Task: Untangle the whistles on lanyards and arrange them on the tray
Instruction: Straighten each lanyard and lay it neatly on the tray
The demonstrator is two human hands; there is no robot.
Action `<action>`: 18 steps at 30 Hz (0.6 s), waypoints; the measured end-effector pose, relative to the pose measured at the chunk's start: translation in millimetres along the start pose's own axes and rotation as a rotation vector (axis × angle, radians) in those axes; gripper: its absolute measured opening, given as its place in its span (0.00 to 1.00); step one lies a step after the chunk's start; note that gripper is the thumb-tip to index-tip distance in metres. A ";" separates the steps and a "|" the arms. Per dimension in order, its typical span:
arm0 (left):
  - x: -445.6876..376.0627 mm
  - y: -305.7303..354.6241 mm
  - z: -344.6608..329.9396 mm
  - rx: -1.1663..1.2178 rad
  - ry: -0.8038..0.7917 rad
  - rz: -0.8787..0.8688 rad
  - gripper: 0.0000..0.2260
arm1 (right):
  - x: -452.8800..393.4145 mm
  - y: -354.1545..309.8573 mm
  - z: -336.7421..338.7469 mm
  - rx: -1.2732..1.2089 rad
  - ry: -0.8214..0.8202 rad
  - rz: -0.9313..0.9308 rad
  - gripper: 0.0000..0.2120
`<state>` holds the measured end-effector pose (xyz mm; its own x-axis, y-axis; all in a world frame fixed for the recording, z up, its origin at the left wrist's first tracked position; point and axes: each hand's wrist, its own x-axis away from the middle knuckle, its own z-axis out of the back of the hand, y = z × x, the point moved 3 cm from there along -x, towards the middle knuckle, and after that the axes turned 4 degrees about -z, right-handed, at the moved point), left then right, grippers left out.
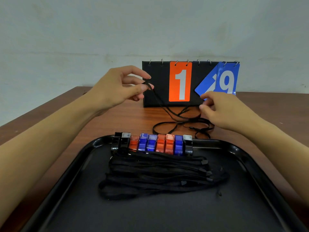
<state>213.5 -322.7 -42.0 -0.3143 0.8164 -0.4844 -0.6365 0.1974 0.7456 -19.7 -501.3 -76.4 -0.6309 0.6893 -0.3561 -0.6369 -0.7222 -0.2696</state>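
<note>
My left hand [115, 87] pinches a loop of thin black cord lanyard [168, 113], raised above the brown wooden table [117, 118]. Right hand [222, 111]: fingers curled over the cord tangle; grip can't tell. Row of black, red and blue plastic whistles [153, 144] w/ bundled lanyards sits in the glossy black plastic tray [250, 164], far edge.

Between the left fingertips [147, 87]: a thin black cord lanyard [168, 113]. Beyond them, an orange card with white "1" [180, 81], a blue card with white "9" [227, 79].
</note>
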 end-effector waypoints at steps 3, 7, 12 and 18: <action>3.9 11.6 -7.7 -0.023 -0.074 -0.077 0.10 | 10.3 -22.1 2.8 -0.077 0.020 0.171 0.27; 14.3 33.0 -22.9 -0.042 -0.155 -0.227 0.09 | 30.4 -54.3 3.4 -0.277 -0.038 0.363 0.37; 16.5 33.9 -28.1 -0.120 -0.176 -0.296 0.10 | 36.2 -67.8 0.7 -0.437 -0.143 0.445 0.19; 2.0 -1.0 -4.2 -0.456 -0.164 -0.220 0.06 | 25.3 -46.7 10.9 -0.326 -0.010 0.371 0.16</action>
<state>210.6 -323.6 -45.5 -0.0482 0.8636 -0.5018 -0.9279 0.1472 0.3424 -10.7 -449.5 -63.1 -0.7942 0.3812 -0.4732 -0.1972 -0.8983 -0.3927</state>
